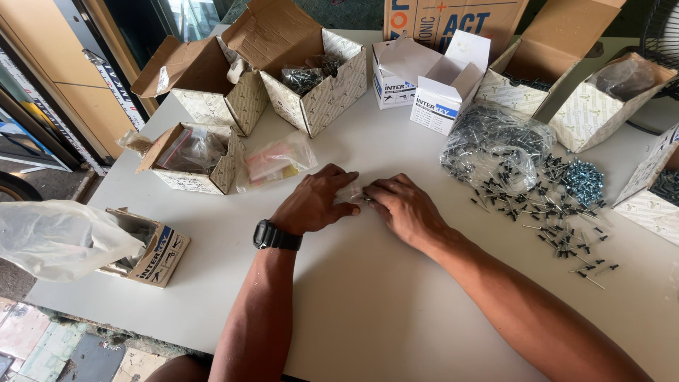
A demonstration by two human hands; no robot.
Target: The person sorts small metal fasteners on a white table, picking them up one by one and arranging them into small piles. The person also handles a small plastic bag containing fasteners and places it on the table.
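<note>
Small clear plastic bag (351, 192): mid-tabletop (368, 311), pinched between left hand (315, 200) and right hand (403, 207), fingers closed on it. Loose rivets (559, 212) scattered right. Best handled flat, both thumbs pressing evenly along its edge.

Hardware shop: screw boxes (322, 85), loose rivets (559, 219).

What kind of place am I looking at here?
Likely a hardware shop's packing table: a loose pile of small dark screws, open patterned cardboard boxes holding bagged fasteners, and both hands pressing a small clear plastic bag.
</note>
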